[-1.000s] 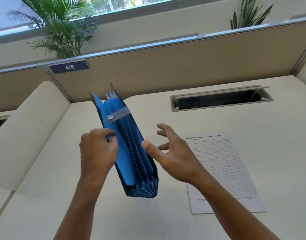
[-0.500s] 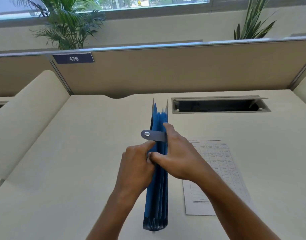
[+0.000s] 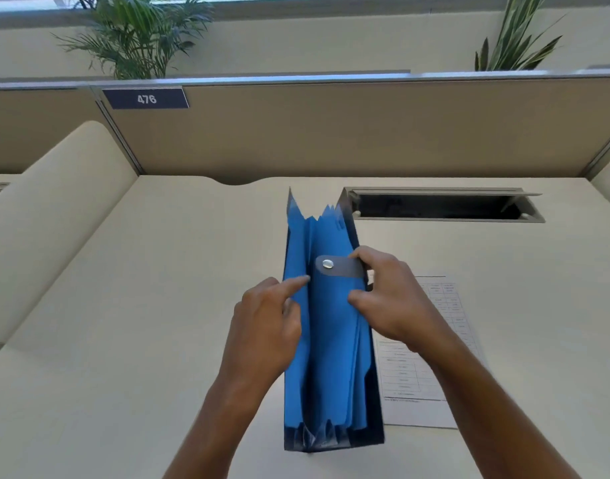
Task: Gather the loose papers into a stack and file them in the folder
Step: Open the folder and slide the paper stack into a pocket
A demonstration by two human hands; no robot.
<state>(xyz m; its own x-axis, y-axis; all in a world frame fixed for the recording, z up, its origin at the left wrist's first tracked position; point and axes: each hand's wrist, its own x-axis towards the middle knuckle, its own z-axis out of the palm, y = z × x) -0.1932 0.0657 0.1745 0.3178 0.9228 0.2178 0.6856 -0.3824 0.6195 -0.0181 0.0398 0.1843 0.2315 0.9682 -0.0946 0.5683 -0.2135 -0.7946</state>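
So the blue accordion-pleated plastic folder (image 3: 331,340) is stood on its base on the cream bench (image 3: 123,340), dead centre, long axis run from 6 to 12 o'clock, mouth up. The white printed sheet of paper (image 3: 410,375) is laid flat just beside it at 3 o'clock, partly hidden by the wrist.

Handling-wise, it's probably light and floppy. The outer walls look stiffish, but the inner dividers are thin and would likely bend or slide if pushed. It's best taken by the two outer walls near the top edge, so the pleats get pulled apart rather than crushed. The paper is expected to be limp and should be lifted by an edge, not pinched in the middle.

The right hand (image 3: 396,299) is clamped on the wall at 3 o'clock, with the thumb inside and the fingers (image 3: 365,254) hooked over the grey strap (image 3: 345,267) with its snap stud. On the left hand (image 3: 262,326) the index finger is stretched out and pressed against a divider at 9 o'clock and the rest are curled in. Whether anything is actually gripped there can't be told.

Compared with half a second ago, the pleats have been spread wide. Back then the thing was squeezed thin between both hands. A second ago it was held tilted off the bench by the left hand alone.
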